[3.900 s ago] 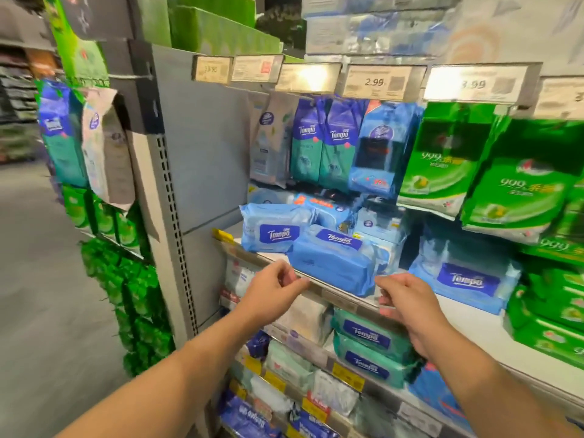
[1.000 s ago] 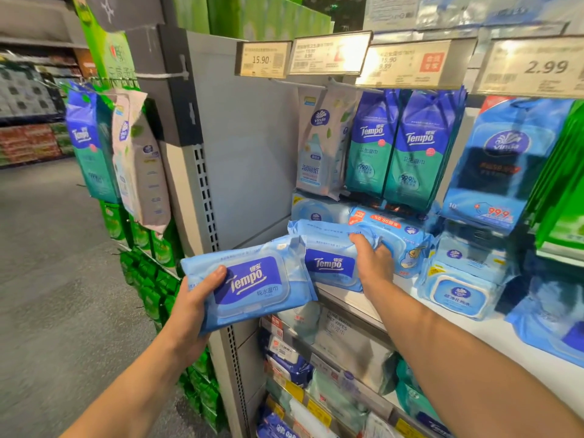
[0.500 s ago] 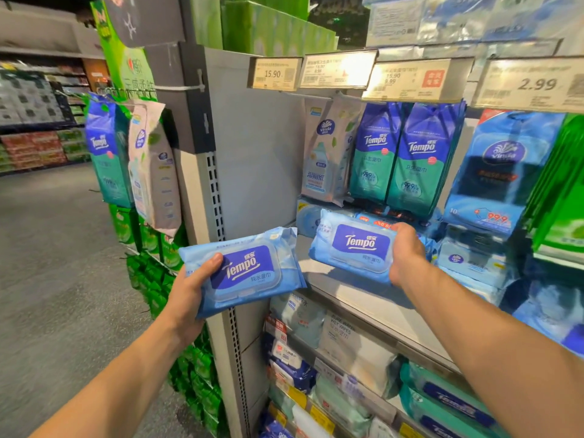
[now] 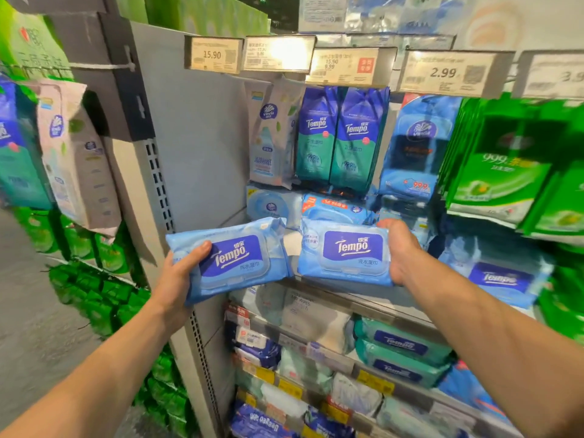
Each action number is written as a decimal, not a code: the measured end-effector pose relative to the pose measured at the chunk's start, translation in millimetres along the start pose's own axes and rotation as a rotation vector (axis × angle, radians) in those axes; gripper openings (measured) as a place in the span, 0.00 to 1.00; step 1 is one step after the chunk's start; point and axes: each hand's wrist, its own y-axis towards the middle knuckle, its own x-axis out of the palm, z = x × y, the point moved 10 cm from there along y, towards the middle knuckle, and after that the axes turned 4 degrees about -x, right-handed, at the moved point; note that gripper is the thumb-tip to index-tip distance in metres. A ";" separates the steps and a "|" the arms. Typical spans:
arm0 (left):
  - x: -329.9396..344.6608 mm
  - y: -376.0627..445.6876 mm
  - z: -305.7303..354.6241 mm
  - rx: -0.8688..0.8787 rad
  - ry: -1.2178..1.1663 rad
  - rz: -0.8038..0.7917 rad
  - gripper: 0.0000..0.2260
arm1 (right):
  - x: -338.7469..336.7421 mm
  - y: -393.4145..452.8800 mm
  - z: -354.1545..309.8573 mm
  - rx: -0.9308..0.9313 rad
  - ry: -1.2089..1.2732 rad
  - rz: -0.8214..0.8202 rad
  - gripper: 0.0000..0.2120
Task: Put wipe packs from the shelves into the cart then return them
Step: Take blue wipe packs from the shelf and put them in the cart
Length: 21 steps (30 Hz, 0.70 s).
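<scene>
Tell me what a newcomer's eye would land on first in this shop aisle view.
First, the two light-blue Tempo wipe packs held up mid-frame: the left hand grips the left pack and the right hand grips the right pack, in front of the shelf edge. Next come the bright green packs hanging at the right, and the price tags along the top, one reading 2.99.

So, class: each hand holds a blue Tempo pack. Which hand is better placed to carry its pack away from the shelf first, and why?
Left, probably. The left hand grips its Tempo pack out past the shelf's end panel, over the aisle. The right hand holds its pack over the shelf board.
</scene>
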 end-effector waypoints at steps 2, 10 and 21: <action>5.9 1.2 -7.7 -0.028 -0.003 -0.024 0.23 | -14.8 -5.2 4.9 0.002 0.015 0.034 0.09; 45.9 -4.4 -33.8 -0.118 0.018 -0.151 0.23 | -83.3 -35.3 22.2 0.054 -0.022 0.095 0.25; 184.9 -88.8 -82.7 -0.219 0.103 -0.376 0.20 | -260.7 -124.8 28.8 0.007 0.091 0.250 0.13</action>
